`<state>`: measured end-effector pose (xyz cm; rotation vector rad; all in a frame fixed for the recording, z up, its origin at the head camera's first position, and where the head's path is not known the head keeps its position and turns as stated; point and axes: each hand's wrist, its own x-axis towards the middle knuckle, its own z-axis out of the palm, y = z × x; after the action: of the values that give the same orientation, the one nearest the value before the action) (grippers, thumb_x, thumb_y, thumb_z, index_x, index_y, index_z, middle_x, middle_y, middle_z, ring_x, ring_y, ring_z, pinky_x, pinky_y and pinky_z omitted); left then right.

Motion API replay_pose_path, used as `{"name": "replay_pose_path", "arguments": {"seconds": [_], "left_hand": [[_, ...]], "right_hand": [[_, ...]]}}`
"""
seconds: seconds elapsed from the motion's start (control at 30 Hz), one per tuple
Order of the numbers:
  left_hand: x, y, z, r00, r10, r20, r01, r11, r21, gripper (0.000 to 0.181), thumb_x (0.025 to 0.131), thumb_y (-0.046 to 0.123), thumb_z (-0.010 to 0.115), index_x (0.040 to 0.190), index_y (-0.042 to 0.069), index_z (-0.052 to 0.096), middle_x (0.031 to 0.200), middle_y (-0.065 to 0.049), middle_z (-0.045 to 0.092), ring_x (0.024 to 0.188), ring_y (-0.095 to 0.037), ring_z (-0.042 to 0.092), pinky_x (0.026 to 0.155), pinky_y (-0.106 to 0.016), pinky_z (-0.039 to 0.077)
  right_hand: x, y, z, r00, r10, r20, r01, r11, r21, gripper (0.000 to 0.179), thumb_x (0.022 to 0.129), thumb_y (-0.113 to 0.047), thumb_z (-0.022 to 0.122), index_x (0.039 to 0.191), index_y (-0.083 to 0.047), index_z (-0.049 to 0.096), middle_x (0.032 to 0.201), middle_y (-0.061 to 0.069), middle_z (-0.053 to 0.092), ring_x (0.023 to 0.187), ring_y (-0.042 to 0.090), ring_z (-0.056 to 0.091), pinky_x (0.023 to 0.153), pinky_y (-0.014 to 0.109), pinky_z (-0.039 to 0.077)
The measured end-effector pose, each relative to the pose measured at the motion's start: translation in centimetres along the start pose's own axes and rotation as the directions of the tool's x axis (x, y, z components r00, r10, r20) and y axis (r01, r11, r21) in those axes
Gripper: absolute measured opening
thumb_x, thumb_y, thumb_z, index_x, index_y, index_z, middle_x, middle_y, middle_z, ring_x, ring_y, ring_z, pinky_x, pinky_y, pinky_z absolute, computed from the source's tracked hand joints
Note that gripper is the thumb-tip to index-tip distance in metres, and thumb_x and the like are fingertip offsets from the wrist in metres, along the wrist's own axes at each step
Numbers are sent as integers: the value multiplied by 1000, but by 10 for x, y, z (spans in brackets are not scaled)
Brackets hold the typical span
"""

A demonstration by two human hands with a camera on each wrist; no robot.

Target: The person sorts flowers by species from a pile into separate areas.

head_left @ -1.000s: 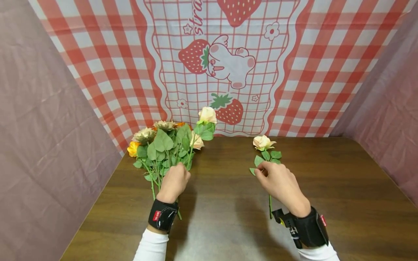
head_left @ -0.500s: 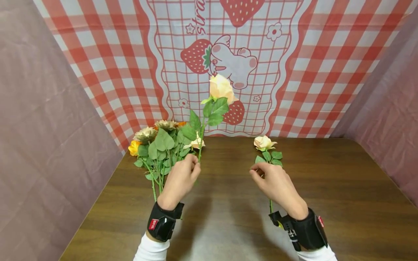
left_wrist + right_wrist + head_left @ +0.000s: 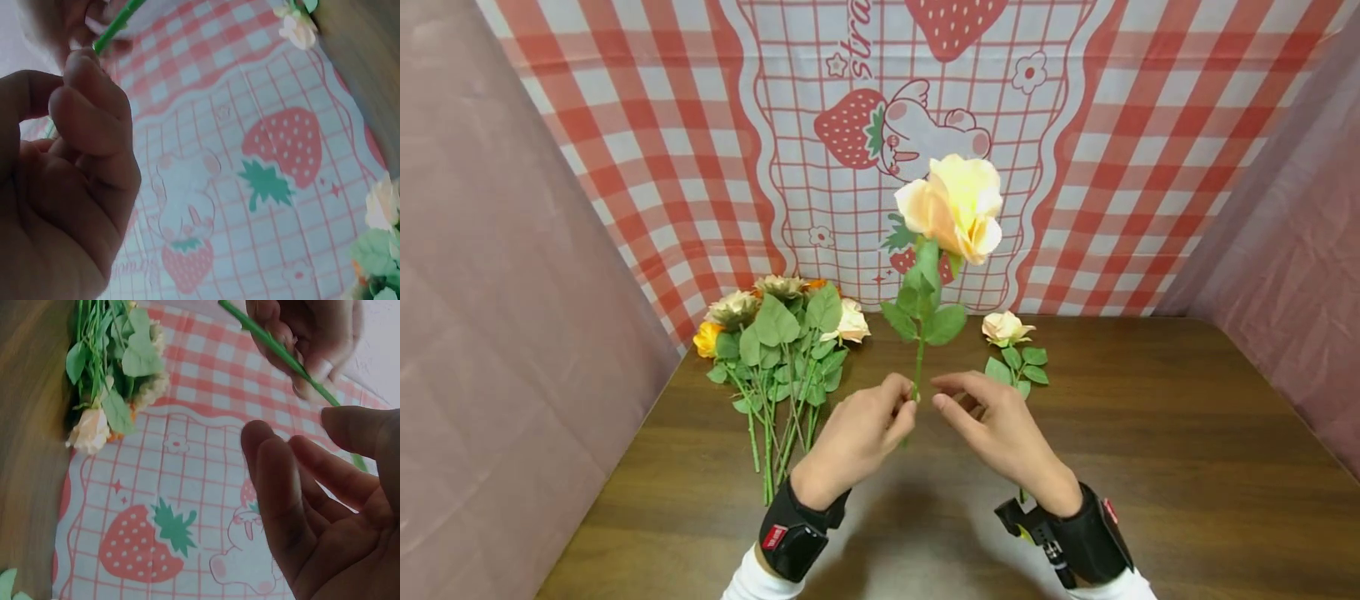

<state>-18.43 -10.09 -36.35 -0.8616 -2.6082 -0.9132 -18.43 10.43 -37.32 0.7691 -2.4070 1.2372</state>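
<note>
A cream-peach rose (image 3: pixel 955 208) stands upright above the table, its green stem (image 3: pixel 275 347) pinched between the thumb and fingers of my left hand (image 3: pixel 861 425). Just right of that stem, my right hand (image 3: pixel 1000 421) hovers with its thumb and fingers apart and nothing between them. In the right wrist view a gap shows between the right thumb (image 3: pixel 359 425) and the fingers. Behind the right hand a second cream rose (image 3: pixel 1004 328) lies on the table, its lower stem partly covered by that hand. The left palm hides part of the held stem in the left wrist view.
On the left of the wooden table (image 3: pixel 1157 433) lies a bunch of flowers (image 3: pixel 775 333), with cream, beige and orange heads and long stems toward the front. A red-checked strawberry cloth (image 3: pixel 685 142) hangs behind, and pink-grey cloth (image 3: pixel 497 292) borders the left side.
My left hand has lifted the rose from beside the bunch and carried it right, to the middle. My right hand has moved left, away from the lying rose, toward the held stem.
</note>
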Motion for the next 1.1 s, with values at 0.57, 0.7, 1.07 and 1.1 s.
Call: {"name": "replay_pose_path", "arguments": {"seconds": [0.57, 0.7, 1.07, 1.1], "left_hand": [[1, 7, 12, 982, 86, 166, -80, 996, -39, 12, 100, 12, 50, 90, 16, 47, 67, 10, 43, 56, -3, 41, 52, -21, 36], [1, 7, 14, 978, 104, 181, -103, 995, -19, 11, 101, 13, 50, 91, 16, 46, 68, 10, 42, 57, -4, 41, 52, -21, 36], [-1, 7, 18, 976, 126, 175, -132, 991, 22, 8, 101, 13, 53, 94, 15, 50, 70, 9, 48, 58, -4, 45, 51, -21, 39], [-1, 7, 18, 977, 115, 179, -120, 993, 18, 5, 102, 14, 53, 97, 15, 52, 72, 9, 50, 59, -3, 46, 51, -20, 39]], "right_hand": [[-2, -7, -5, 996, 58, -65, -34, 944, 328, 19, 93, 0, 65, 112, -3, 68, 92, 8, 69, 65, 14, 61, 56, 28, 51], [-2, -6, -7, 992, 118, -46, -90, 915, 392, 16, 92, 0, 67, 108, -1, 66, 89, 5, 68, 67, 14, 62, 56, 31, 53], [-1, 2, -7, 987, 163, -8, -147, 908, 392, 15, 91, -1, 69, 104, 3, 62, 85, 5, 67, 64, 17, 64, 58, 33, 54], [-1, 3, -7, 986, 168, -13, -150, 910, 387, 16, 92, -2, 68, 105, 3, 62, 86, 7, 67, 65, 17, 65, 59, 33, 55]]}}
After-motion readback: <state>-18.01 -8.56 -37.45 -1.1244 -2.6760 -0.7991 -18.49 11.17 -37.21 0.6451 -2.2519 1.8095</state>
